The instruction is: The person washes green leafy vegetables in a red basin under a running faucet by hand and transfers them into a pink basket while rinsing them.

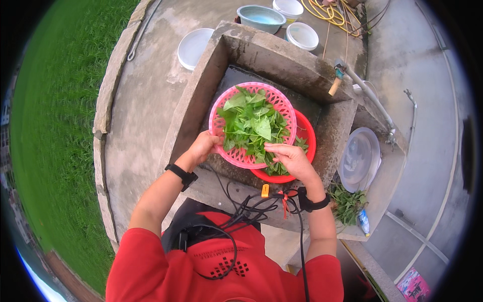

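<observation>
My left hand [204,146] grips the left rim of a pink plastic colander [282,99], which is held over a concrete sink. Green leafy vegetables [253,122] fill the middle of the colander. At its front right edge is my right hand [291,157], fingers extended and close together at the leaves; whether they pinch any leaf is hard to see. Partly hidden beneath the colander, a red plastic basin [310,141] holds more greens [278,168].
The sink [180,113] has thick concrete walls. Above its right side hangs a tap [337,77] on a grey pipe. Cables [253,207] cross its front edge. A pale basin [359,160] and loose greens [348,207] lie right. Buckets [302,36] stand behind.
</observation>
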### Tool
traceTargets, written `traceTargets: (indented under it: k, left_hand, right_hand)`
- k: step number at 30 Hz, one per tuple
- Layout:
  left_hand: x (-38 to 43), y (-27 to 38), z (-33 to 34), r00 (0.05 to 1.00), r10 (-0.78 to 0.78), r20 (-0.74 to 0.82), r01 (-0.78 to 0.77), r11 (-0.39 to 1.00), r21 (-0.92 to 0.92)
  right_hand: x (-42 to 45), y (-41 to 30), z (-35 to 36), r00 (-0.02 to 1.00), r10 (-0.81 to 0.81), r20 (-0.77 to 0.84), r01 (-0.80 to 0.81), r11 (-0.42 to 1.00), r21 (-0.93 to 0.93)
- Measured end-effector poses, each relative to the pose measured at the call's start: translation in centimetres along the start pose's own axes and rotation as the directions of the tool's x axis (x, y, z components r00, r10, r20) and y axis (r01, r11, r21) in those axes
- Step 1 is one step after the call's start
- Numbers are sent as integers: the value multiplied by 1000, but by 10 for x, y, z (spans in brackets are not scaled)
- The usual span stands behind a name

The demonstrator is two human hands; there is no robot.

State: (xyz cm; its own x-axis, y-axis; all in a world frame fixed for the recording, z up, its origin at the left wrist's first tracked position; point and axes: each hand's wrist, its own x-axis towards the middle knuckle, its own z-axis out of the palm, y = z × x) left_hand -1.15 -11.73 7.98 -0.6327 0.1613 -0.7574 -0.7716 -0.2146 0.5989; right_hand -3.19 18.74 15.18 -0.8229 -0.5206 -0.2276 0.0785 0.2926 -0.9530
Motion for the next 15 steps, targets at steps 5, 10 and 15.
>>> traceTargets:
  k: [5,10,15]
  left_hand:
    - [2,-2,-11,1000,13,-21,-13,1000,-27]
    - [-12,19,-20,976,167,-137,-177,982,-72]
    - [-35,35,-42,951,241,-193,-256,965,-57]
  right_hand:
    - [-5,-2,-15,872,41,-487,62,979,194]
    - [-15,101,-32,845,115,-523,-303,908,-290]
    - [-21,118,31,981,173,-84,-181,676,-715]
